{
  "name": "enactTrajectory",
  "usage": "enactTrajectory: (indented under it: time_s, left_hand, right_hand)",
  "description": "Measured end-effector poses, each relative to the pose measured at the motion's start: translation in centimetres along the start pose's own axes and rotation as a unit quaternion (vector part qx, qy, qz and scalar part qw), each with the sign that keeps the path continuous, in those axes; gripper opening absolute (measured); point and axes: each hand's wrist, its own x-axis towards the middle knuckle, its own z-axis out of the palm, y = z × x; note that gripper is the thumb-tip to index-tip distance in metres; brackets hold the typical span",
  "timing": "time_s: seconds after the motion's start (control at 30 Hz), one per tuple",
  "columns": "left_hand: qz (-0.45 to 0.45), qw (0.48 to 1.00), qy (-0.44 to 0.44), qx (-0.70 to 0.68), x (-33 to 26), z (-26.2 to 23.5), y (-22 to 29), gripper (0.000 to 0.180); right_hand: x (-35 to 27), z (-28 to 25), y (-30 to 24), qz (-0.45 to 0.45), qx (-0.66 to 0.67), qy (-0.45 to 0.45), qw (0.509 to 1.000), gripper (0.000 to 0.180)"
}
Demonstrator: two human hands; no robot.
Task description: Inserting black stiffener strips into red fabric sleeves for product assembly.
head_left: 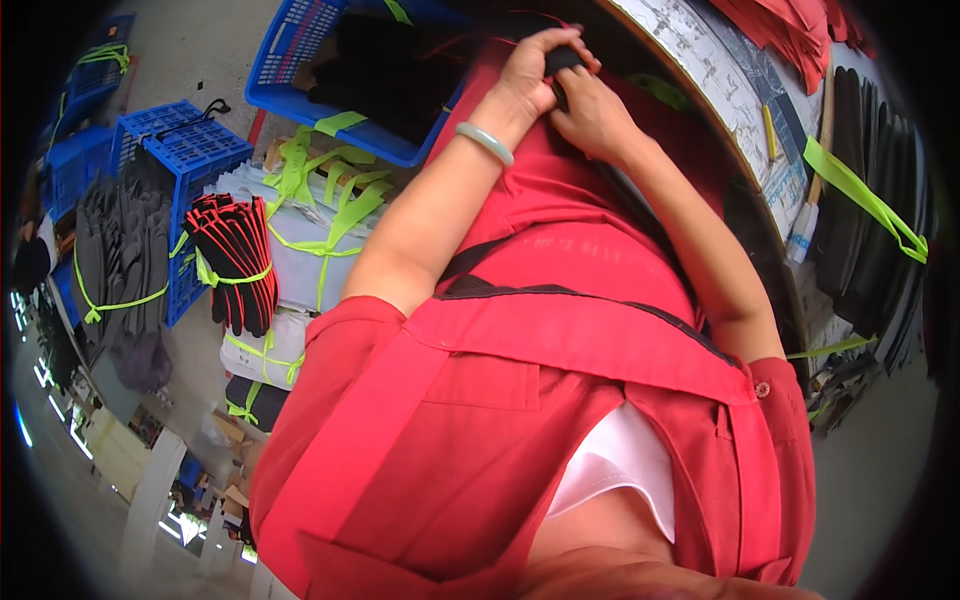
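Observation:
Both my hands meet over my lap at the top of the head view, close to the table edge. Curled fingers of my left hand [528,78] close round a dark, soft-looking piece of cloth [563,60]. From the other side, my right hand [595,118] grips the same black cloth, its bent fingertips pressing into it. Most of this cloth is hidden by the fingers, so its full shape cannot be made out. A pale bangle [485,145] circles my left wrist. Beneath the hands lies the red apron [590,260] I wear.
Left of my hands stands a blue plastic crate [380,148] with dark pieces inside. Tied bundles, including black strips with red edges [235,265], sit farther left. The worktable [690,45] on the right holds red cloth [775,30], a yellow pencil [770,132] and dark bundled strips [850,200].

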Motion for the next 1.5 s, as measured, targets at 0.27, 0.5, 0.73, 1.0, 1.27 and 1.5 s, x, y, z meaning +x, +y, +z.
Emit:
enactTrajectory:
  time_s: [0.27,0.5,0.73,1.0,1.27,1.5]
  left_hand:
    - [0.022,0.999,0.017,-0.015,-0.6,0.4,-0.7,0.023]
    - [0.028,0.997,0.006,-0.068,1.1,-2.5,-0.7,0.019]
    - [-0.009,0.995,-0.039,-0.089,-0.8,-0.6,0.9,0.021]
    - [-0.002,0.998,-0.016,-0.062,-1.1,0.1,-0.5,0.037]
    - [0.041,0.997,0.002,-0.072,1.7,-2.0,-0.6,0.018]
    - [0.017,0.989,-0.063,-0.134,0.3,-1.6,-0.2,0.023]
  right_hand:
    - [0.2,-1.0,-0.7,0.046,0.006,-0.026,0.999,0.049]
    - [-1.6,-0.2,-1.0,0.001,0.034,-0.001,0.999,0.042]
    - [-3.3,-1.0,-2.5,-0.051,0.082,0.076,0.992,0.043]
    - [0.1,-1.9,-1.3,0.06,0.035,-0.074,0.995,0.054]
    - [1.5,-1.0,-0.6,0.073,0.005,-0.105,0.992,0.034]
    - [-3.3,-1.8,-2.3,0.008,0.049,-0.017,0.999,0.072]
